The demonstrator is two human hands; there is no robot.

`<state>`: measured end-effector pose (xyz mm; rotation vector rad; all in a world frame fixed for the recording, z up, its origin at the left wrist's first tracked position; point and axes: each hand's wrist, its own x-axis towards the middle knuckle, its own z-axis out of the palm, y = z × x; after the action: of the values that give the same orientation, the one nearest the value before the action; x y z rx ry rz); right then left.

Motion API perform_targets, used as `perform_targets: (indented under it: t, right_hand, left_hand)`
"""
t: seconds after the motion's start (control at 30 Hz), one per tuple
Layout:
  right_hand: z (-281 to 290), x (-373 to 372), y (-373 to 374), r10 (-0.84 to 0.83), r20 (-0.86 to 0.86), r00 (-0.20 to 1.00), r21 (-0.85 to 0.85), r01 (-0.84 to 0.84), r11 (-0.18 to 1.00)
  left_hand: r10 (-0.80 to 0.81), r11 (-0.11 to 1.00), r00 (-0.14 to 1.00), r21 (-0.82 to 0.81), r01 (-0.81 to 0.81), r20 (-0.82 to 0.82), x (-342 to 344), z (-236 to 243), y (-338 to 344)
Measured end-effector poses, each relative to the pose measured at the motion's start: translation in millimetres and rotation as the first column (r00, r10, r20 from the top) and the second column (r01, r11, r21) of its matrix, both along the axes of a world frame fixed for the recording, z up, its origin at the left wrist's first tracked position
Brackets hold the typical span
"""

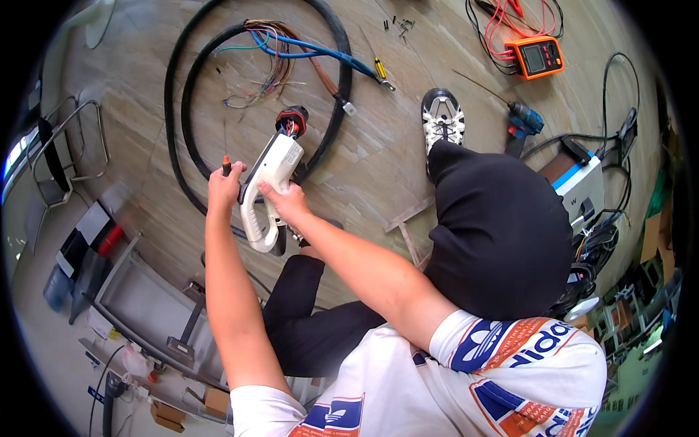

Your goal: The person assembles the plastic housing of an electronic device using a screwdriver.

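My left hand [222, 186] grips an orange-and-black screwdriver [226, 165], its thin shaft pointing up. My right hand [287, 200] is wrapped round a white pistol-grip connector [273, 164], which leans upright with its black-and-red round end [291, 120] at the top and coloured wires showing inside. Behind them a thick black cable [341, 65] lies coiled on the floor, its split end fanning out into blue, brown and thin coloured wires [306, 52], with metal lugs on some. A yellow screwdriver [379, 68] and small screws [400, 27] lie beyond.
An orange meter with leads [535, 57], a blue drill [523, 120] and a grey case with cables [579, 182] are at the right. Metal-framed chairs [69, 146] and a grey bench frame [145, 298] are at the left. My legs and shoe [443, 120] frame the work.
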<state>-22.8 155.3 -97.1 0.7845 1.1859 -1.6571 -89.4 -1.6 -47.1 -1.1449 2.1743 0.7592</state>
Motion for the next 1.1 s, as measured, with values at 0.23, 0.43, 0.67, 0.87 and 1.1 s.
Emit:
perform_targets:
  t: [0.23,0.43,0.67,0.87,1.1]
  right_hand:
    - [4.3,-11.5,8.5,-0.067,-0.056,0.996,-0.183,0.056,0.981]
    - [6.6,-34.8,20.0,-0.148,-0.034,0.988,-0.449,0.117,0.886]
    - [-8.2,-80.2,69.2,-0.243,0.202,0.949,-0.797,0.304,0.523]
    - [-28.0,-114.3,119.7,-0.25,0.461,0.851,-0.84,0.51,0.185]
    - [-16.6,-116.1,140.6,-0.346,0.471,0.812,-0.829,0.541,0.141]
  left_hand:
    - [0.357,0.884,0.925,0.367,-0.291,-0.128,31.0,6.5,-2.1]
    - [0.545,0.786,0.803,0.48,-0.389,-0.243,3.0,39.4,53.9]
    - [0.231,0.964,0.804,0.242,-0.112,-0.548,-51.8,64.7,153.0]
    - [-0.164,0.985,0.827,-0.142,0.103,-0.538,-97.9,59.4,247.9]
    - [-0.452,0.869,0.838,-0.363,0.336,-0.305,-90.6,60.8,284.3]
